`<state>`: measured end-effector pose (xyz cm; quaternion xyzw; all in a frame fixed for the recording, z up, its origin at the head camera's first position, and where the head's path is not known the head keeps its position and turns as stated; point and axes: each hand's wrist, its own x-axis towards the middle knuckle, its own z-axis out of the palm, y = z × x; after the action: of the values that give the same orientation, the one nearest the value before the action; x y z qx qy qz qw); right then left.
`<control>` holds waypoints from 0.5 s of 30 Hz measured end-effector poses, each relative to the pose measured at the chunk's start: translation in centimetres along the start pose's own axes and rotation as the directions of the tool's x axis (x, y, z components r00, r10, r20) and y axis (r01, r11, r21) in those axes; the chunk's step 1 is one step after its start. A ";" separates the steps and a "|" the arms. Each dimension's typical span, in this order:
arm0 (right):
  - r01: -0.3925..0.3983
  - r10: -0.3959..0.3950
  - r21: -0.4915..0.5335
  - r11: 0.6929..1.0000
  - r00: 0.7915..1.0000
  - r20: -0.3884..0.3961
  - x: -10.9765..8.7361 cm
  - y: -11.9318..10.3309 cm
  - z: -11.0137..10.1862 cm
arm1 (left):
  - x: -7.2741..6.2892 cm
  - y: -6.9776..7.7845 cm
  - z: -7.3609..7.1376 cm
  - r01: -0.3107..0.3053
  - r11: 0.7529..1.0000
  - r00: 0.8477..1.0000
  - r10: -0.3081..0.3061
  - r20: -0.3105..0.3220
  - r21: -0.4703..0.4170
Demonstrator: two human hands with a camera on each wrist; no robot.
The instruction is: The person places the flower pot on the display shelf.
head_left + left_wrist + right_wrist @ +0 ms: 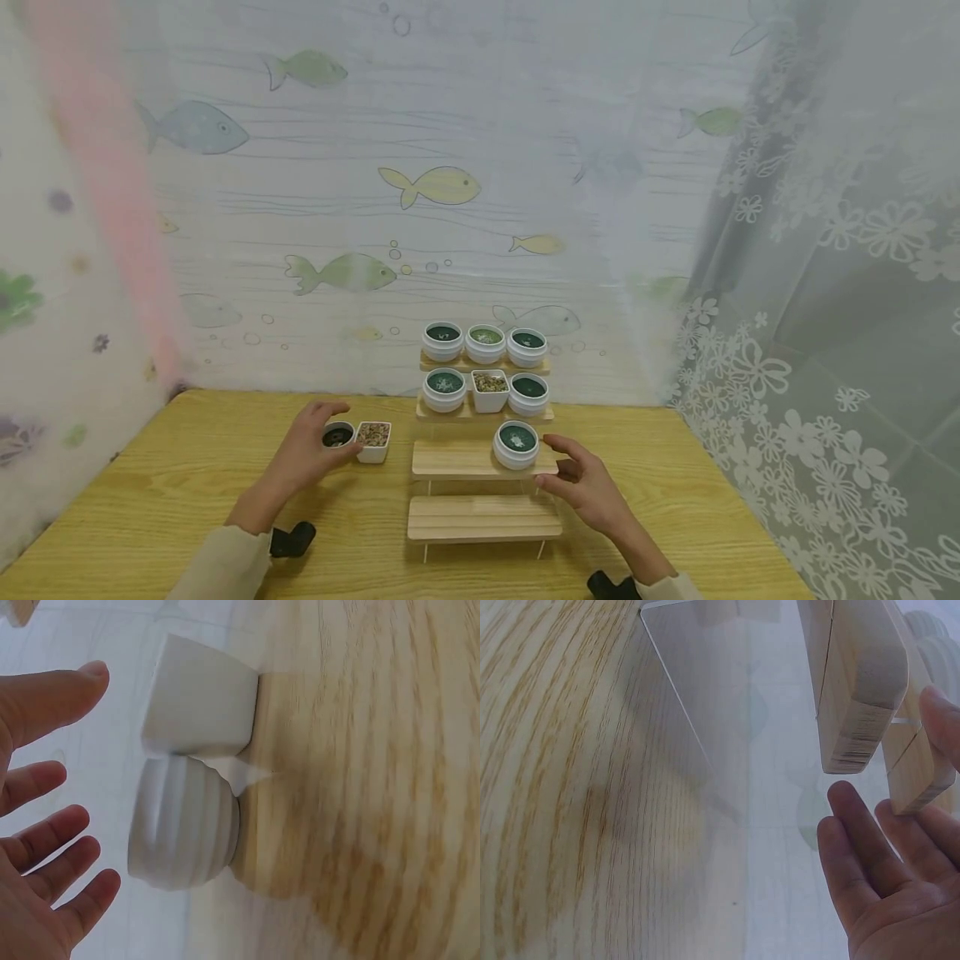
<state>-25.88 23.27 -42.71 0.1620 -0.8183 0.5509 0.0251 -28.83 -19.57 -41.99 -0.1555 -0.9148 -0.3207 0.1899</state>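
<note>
My left hand (306, 450) hovers over the table with thumb and fingers spread around a small white round pot (338, 435) with a dark top. In the left wrist view the fingers stand apart from that ribbed pot (184, 825). Touching it is a white square pot (373, 442) with a brown grainy top. At the right end of a wooden tiered stand (453, 460), my right hand (588, 492) has its fingers loosely bent around the shelf end. Close to its fingertips, a white round pot (517, 446) with a green top sits on that shelf; contact is unclear.
The upper two shelves carry several white round pots (443, 392) and one square pot (490, 392). The lowest shelf (483, 518) is bare wood. A fish-patterned curtain (465, 250) hangs behind the wooden table (645, 467), and a flower-patterned sheet (825, 417) borders the right.
</note>
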 end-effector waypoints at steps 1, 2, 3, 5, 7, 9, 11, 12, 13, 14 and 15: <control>-0.001 0.001 0.003 1.000 1.000 0.000 0.0 0.0 0.0 | 0.0 -0.1 0.0 0.011 1.000 1.000 -0.011 0.008 -0.006; 0.000 0.000 0.003 1.000 1.000 0.000 0.0 0.0 0.0 | 0.0 -0.2 0.0 0.022 1.000 1.000 -0.022 0.014 -0.012; 0.000 0.000 0.007 1.000 1.000 0.000 0.0 0.0 0.0 | 0.0 -0.3 0.0 0.032 0.999 0.999 -0.032 0.021 -0.018; 0.008 -0.008 0.007 1.000 1.000 0.002 0.0 0.1 0.0 | 0.0 -0.5 0.1 0.054 0.998 0.998 -0.053 0.033 -0.024; 0.011 -0.011 0.001 1.000 1.000 0.002 0.0 0.1 0.0 | 0.0 -0.8 0.2 0.072 0.997 0.997 -0.071 0.044 -0.027; 0.010 -0.010 -0.005 1.000 1.000 0.001 0.0 0.1 0.0 | 0.0 -1.0 0.3 0.086 0.996 0.995 -0.084 0.053 -0.028; 0.006 -0.006 -0.009 1.000 1.000 0.002 0.0 0.1 0.0 | 0.0 -1.2 0.4 0.097 0.995 0.994 -0.095 0.061 -0.034; 0.004 -0.004 -0.009 1.000 1.000 0.001 0.0 0.1 0.0 | 0.1 -1.3 0.5 0.102 0.994 0.993 -0.100 0.063 -0.037; 0.006 -0.006 -0.008 1.000 1.000 0.002 0.0 0.0 0.0 | 0.1 -1.4 0.5 0.108 0.993 0.992 -0.105 0.063 -0.041; 0.006 -0.006 -0.006 1.000 1.000 0.003 0.0 0.0 0.0 | 0.1 -1.4 0.6 0.113 0.993 0.992 -0.110 0.063 -0.043; 0.006 -0.006 -0.004 1.000 1.000 0.005 0.0 0.0 0.0 | 0.2 -1.5 0.6 0.119 0.992 0.991 -0.115 0.064 -0.048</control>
<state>-25.90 23.30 -42.68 0.1657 -0.8191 0.5486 0.0251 -29.76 -20.25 -43.16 -0.1162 -0.9192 -0.3498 0.1385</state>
